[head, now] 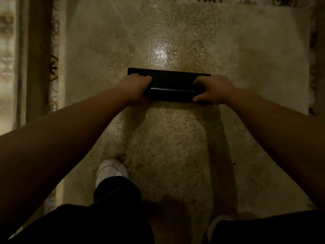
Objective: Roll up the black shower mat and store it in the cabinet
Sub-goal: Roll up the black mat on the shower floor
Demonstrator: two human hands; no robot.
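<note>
The black shower mat lies on the beige stone floor in the middle of the view, mostly wound into a thick roll, with a short flat strip still showing on its far side. My left hand grips the roll's left end, fingers curled over the top. My right hand grips the right end, thumb on the near side and fingers over the top. No cabinet is in view.
The glossy stone floor fills the view. A patterned tile border and a wall edge run down the left, and another patterned border lines the right. My white shoe and dark trouser legs stand near the bottom.
</note>
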